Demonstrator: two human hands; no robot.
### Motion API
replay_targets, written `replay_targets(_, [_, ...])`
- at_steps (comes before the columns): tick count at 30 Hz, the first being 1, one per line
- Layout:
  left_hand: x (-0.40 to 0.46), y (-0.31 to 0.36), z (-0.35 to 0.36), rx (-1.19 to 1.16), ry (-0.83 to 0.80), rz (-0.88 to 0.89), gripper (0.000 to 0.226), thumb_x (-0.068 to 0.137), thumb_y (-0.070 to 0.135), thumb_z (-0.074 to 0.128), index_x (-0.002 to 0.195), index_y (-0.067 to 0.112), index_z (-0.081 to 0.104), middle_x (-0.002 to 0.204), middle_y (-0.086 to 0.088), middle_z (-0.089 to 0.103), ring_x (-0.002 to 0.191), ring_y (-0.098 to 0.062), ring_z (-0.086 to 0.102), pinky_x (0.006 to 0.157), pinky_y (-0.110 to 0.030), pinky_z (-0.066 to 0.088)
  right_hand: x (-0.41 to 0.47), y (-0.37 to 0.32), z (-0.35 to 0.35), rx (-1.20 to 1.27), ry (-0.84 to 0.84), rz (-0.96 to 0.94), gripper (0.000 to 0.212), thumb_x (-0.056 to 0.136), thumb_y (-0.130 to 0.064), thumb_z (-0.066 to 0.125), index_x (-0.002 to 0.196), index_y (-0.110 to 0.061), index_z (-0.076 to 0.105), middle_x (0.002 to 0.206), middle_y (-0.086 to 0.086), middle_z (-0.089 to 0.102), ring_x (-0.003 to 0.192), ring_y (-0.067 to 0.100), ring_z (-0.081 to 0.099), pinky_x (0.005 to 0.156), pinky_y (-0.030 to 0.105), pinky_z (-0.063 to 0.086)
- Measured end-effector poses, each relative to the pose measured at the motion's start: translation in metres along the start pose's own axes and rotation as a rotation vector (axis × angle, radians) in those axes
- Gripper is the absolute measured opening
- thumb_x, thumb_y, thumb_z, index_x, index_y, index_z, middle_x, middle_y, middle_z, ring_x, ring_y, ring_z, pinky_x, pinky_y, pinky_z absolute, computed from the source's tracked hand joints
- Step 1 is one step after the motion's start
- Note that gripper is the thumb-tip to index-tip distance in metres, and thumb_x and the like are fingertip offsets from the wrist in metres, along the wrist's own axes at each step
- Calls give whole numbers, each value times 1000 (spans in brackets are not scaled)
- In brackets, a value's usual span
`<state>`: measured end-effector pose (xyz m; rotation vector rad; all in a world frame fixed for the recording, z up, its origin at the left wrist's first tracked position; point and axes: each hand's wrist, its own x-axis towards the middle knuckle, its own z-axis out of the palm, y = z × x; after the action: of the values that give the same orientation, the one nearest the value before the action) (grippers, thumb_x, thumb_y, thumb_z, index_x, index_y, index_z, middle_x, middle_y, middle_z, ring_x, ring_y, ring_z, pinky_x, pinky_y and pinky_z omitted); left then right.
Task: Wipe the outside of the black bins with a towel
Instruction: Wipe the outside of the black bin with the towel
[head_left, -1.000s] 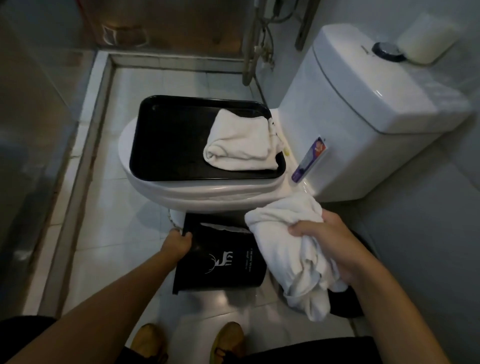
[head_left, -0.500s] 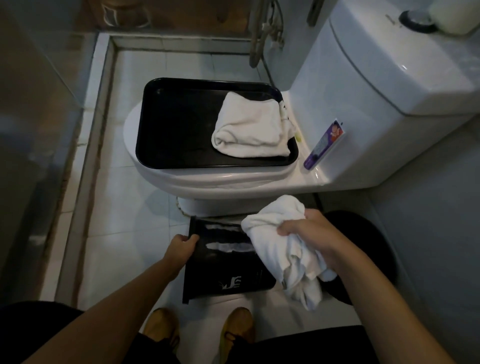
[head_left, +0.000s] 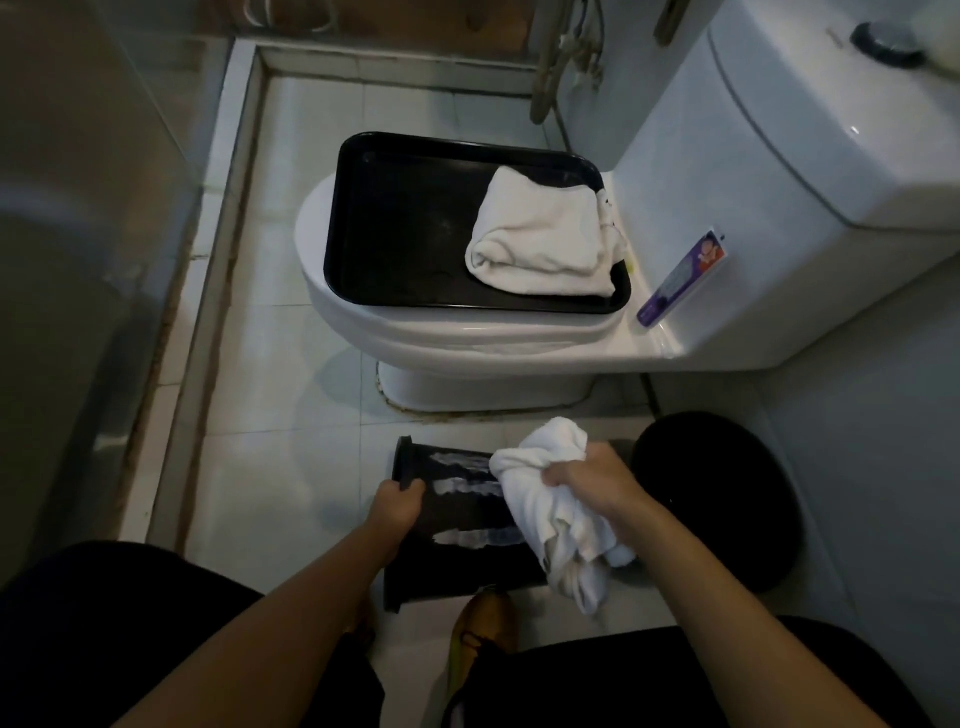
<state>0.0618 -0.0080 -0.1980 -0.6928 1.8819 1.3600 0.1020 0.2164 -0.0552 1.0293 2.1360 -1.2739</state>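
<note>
A black bin (head_left: 462, 540) lies tipped on its side over the floor tiles, its rim to the left, with pale wet streaks along its upper wall. My left hand (head_left: 397, 506) grips the rim at the bin's left end. My right hand (head_left: 589, 480) holds a bunched white towel (head_left: 550, 512) against the bin's right part. A second, round black bin (head_left: 722, 499) stands to the right, partly hidden by my right arm.
A white toilet (head_left: 779, 218) fills the upper right; a black tray (head_left: 400, 234) with a folded white towel (head_left: 545, 241) sits on its lid. A purple tube (head_left: 680, 278) leans on the tank. A raised curb (head_left: 208, 270) runs along the left. My brown shoe (head_left: 485, 621) is below the bin.
The bin has rolled in my left hand: the deer logo has gone out of sight and wet streaks now face up. My right hand with the towel has shifted along the bin.
</note>
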Motion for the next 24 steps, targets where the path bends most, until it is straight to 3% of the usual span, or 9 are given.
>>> replay_targets(3, [-5, -10, 9, -15, 44, 67, 41, 97, 30, 55, 123, -1, 55, 111, -19, 65, 97, -32, 64, 86, -38, 53, 12, 18, 33, 28, 133, 29, 40, 86, -19, 68, 124, -6, 59, 119, 15, 64, 106, 31, 62, 82, 32, 48])
replay_targets(6, [-4, -20, 14, 17, 114, 178, 39, 97, 30, 54, 121, 0, 59, 110, -18, 66, 96, -30, 64, 84, -35, 52, 7, 35, 81, 120, 347, 3, 23, 95, -31, 58, 114, -19, 61, 111, 9, 64, 108, 31, 62, 83, 30, 44])
replay_targets(8, [2, -18, 14, 36, 129, 234, 38, 97, 33, 54, 116, 1, 64, 106, -17, 69, 95, -30, 66, 85, -39, 55, -2, 46, 114, 118, 438, 6, 30, 98, -34, 54, 123, -20, 60, 117, 9, 66, 111, 31, 62, 86, 31, 43])
replay_targets(12, [16, -13, 14, 83, 167, 284, 38, 97, 33, 53, 105, -1, 66, 97, -16, 70, 89, -29, 66, 80, -39, 56, 5, 62, 149, 15, 421, -55, 47, 93, -40, 63, 134, -19, 53, 132, 6, 61, 118, 24, 58, 96, 28, 41])
replay_targets(16, [25, -11, 16, 118, 206, 272, 34, 97, 31, 52, 99, -1, 63, 91, -16, 68, 82, -28, 65, 72, -34, 54, 24, 56, 168, -220, 410, -78, 85, 76, -55, 74, 144, -23, 34, 129, 4, 54, 118, 23, 54, 97, 36, 46])
replay_targets(20, [34, -13, 15, 139, 245, 280, 37, 97, 35, 52, 95, 0, 64, 89, -16, 68, 82, -29, 66, 74, -40, 56, 27, 53, 191, -336, 457, -142, 82, 76, -41, 78, 144, -17, 38, 124, 10, 56, 111, 26, 57, 92, 36, 49])
replay_targets(24, [41, -10, 16, 116, 252, 246, 40, 95, 38, 54, 96, 0, 64, 91, -16, 69, 84, -29, 66, 77, -41, 56, 24, 69, 198, -327, 358, -358, 77, 71, -34, 82, 138, -14, 48, 116, 10, 59, 102, 27, 60, 84, 36, 52])
